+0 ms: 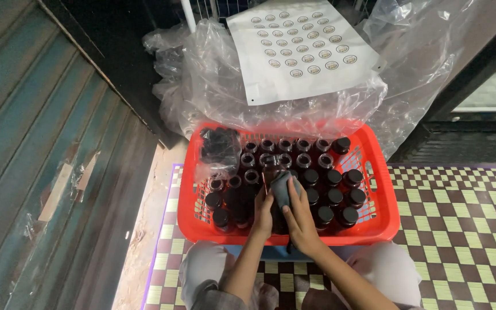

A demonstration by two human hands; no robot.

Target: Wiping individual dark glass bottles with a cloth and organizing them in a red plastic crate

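A: What do we have in hand?

B: A small dark glass jar (271, 179), lifted just above the middle of the red plastic basket (374, 224). Our left hand (263, 213) is closed around its lower part from the near side, so the jar stands up out of that grip, and the fingers hide most of its body.

A: And the other hand?

B: Our right hand (301, 217) is closed on a grey-blue cloth (283, 188), pressing it against the right side of the jar. So the jar sits between the two grips, left hand below and beside it, cloth and right hand touching it from the right.

A: What lies around it?

B: The basket is packed with more small dark jars. The ones on the right wear black screw caps (334, 198); the ones towards the far middle stand open-mouthed (285, 144). In the far left corner of the basket we see a clear plastic bag of black caps (220, 146).

A: Beyond the basket?

B: Crumpled clear plastic sheeting (202, 86) rises behind the far rim, and on it lies a white sheet of round labels (299, 49). The basket rests on a woven mat of brown and pale checks (466, 229), with our knees just at its near edge. To our left runs a blue-green corrugated metal shutter (35, 143).
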